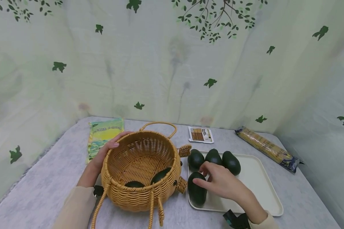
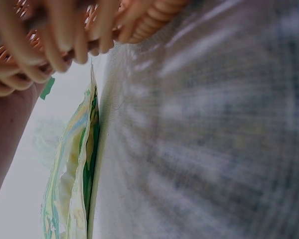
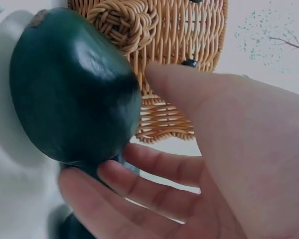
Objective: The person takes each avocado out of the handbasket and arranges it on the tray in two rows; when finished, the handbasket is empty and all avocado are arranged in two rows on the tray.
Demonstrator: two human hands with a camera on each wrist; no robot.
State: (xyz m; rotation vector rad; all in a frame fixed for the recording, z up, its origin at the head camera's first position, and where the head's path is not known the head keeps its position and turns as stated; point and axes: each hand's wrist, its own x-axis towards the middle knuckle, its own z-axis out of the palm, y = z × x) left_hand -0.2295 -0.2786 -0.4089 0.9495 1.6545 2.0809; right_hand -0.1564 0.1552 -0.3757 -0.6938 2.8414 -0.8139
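Observation:
A round wicker basket (image 1: 140, 198) with an animal face, its opening tilted towards me, stands in the middle of the table. Two avocados (image 1: 161, 175) show inside it. My left hand (image 1: 110, 149) holds the basket's left rim, thumb over the edge and fingers along the outside. To the right, my right hand (image 1: 222, 181) hovers over a white tray (image 1: 261, 178), fingers loosely bent around the near avocado (image 1: 197, 192). In the right wrist view, thumb and fingers are spread beside that avocado (image 3: 74, 89). Behind it lie three more avocados (image 1: 213, 156) in a row on the tray.
A green and yellow packet (image 1: 106, 130) lies behind the basket on the left, also visible in the left wrist view. Behind the tray is a small white and brown packet (image 1: 201, 135). A long yellow and blue package (image 1: 268, 148) lies at the right edge. Printed curtains surround the table.

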